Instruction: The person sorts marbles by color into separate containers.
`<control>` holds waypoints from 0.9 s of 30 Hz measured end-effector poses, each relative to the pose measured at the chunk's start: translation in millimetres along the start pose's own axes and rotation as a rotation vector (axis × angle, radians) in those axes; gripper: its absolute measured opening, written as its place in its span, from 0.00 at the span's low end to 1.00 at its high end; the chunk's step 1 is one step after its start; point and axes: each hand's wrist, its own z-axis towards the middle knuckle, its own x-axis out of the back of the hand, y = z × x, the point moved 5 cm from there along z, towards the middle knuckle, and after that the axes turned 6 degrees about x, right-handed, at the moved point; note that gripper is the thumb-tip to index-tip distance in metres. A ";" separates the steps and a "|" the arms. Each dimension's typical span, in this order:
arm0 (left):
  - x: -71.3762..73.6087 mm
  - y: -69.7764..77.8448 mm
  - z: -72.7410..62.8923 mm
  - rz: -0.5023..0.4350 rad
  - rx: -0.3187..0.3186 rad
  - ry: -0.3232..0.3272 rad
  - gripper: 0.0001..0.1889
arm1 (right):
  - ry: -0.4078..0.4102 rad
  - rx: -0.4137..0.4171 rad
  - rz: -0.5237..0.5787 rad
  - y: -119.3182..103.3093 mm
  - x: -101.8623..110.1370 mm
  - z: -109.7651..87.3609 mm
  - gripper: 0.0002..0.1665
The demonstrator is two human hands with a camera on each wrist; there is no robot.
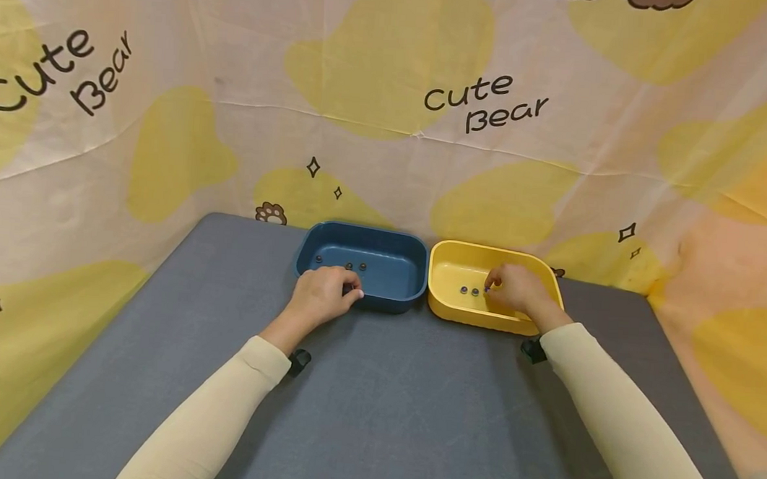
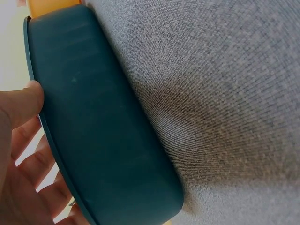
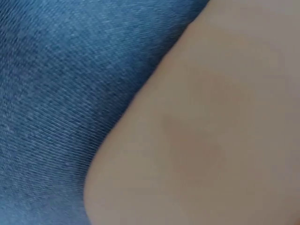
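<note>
My left hand (image 1: 320, 294) lies over the near rim of a dark blue bin (image 1: 389, 303). In the left wrist view the thumb (image 2: 29, 101) is on the rim, the other fingers curled on the inner side. Small dark brownish round pieces (image 1: 362, 266) lie inside this bin. My right hand (image 1: 518, 286) reaches into a yellow bin (image 1: 477, 317), its fingertips pinching a tiny blue-purple piece (image 1: 487, 290). Two similar small round pieces (image 1: 469, 292) lie to its left on the bin floor. The right wrist view shows blurred skin (image 3: 201, 140), not the fingers.
Both bins stand side by side at the back of a grey-covered table (image 1: 375, 405). Behind them hangs a yellow-and-cream printed cloth (image 1: 379, 66), which also rises along the left and right sides. Dark wrist devices (image 1: 299, 363) sit under both wrists.
</note>
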 end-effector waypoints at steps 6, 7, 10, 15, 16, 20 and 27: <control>-1.3 -0.1 -1.1 0.003 0.003 -0.012 0.06 | 0.006 -0.019 0.014 8.7 -7.0 -0.4 0.09; -1.5 -0.1 -1.6 0.001 0.002 -0.014 0.06 | 0.007 -0.022 0.012 9.9 -7.9 -0.5 0.08; -2.4 -0.8 -2.4 0.001 0.008 -0.015 0.06 | 0.010 -0.023 0.014 10.8 -9.5 -0.3 0.08; -2.4 -1.0 -3.6 -0.001 0.008 -0.011 0.05 | -0.005 -0.031 0.032 9.8 -11.6 -0.9 0.08; -2.5 -0.8 -3.8 0.000 0.005 -0.011 0.06 | -0.008 -0.034 0.035 9.7 -11.8 -1.4 0.08; -3.3 0.1 -4.9 0.002 -0.002 -0.017 0.06 | -0.005 -0.038 0.043 9.5 -12.2 -4.7 0.11; -5.3 -0.9 -7.7 0.008 -0.006 -0.007 0.06 | 0.063 -0.002 0.089 5.9 -3.7 -23.5 0.19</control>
